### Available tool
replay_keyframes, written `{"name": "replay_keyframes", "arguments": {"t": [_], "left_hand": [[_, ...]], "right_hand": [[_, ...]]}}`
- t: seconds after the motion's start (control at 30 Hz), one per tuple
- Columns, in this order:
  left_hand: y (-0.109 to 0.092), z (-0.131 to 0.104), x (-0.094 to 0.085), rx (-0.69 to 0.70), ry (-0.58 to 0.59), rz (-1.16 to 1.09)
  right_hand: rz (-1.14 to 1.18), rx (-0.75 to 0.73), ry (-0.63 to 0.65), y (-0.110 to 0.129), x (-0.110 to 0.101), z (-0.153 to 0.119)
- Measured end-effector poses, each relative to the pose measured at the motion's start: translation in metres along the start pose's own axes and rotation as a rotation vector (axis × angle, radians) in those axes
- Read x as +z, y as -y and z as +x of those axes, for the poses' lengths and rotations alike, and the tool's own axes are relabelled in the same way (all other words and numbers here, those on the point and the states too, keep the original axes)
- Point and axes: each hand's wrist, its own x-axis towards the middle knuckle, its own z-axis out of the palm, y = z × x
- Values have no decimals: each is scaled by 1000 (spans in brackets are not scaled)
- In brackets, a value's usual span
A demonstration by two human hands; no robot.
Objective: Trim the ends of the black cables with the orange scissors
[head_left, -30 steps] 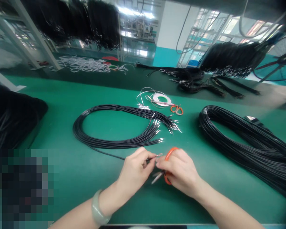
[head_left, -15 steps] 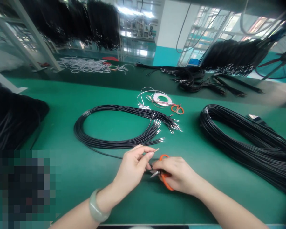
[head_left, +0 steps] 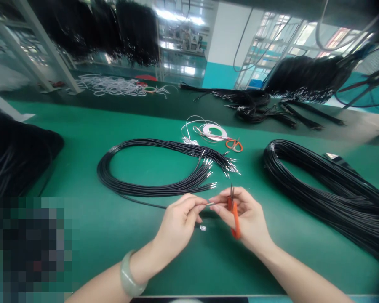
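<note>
My left hand is closed in a pinch on the end of a black cable, which runs in from the left beside the coil. A thin, pale tip sticks out past those fingers. My right hand holds scissors with orange handles, blades pointing up, while its thumb and forefinger meet at the pale tip. A small shiny clear piece shows just below my left fingers. Behind both hands lies a loop of black cables with metal-tipped ends.
A thicker black cable bundle lies at right, and a dark cable heap at left. Farther back are a white tape roll and second orange-handled scissors. White strips and more black cables cover parts of the back shelf.
My right hand has risen and turned, swinging the scissors from pointing left to pointing up. Its fingertips have come to the pale tip by my left fingers. My left hand has barely moved.
</note>
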Motion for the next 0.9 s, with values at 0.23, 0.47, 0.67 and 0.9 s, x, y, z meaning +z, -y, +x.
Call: {"name": "replay_keyframes", "arguments": {"t": [0.23, 0.47, 0.67, 0.9], "left_hand": [[0, -1, 1, 20, -6, 6], [1, -2, 1, 20, -16, -6], [1, -2, 2, 26, -23, -22], [1, -2, 2, 43, -31, -20]], "right_hand": [[189, 142, 17, -1, 0, 4], [308, 225, 47, -2, -1, 6], [308, 210, 46, -3, -1, 6], [300, 190, 38, -1, 0, 5]]}}
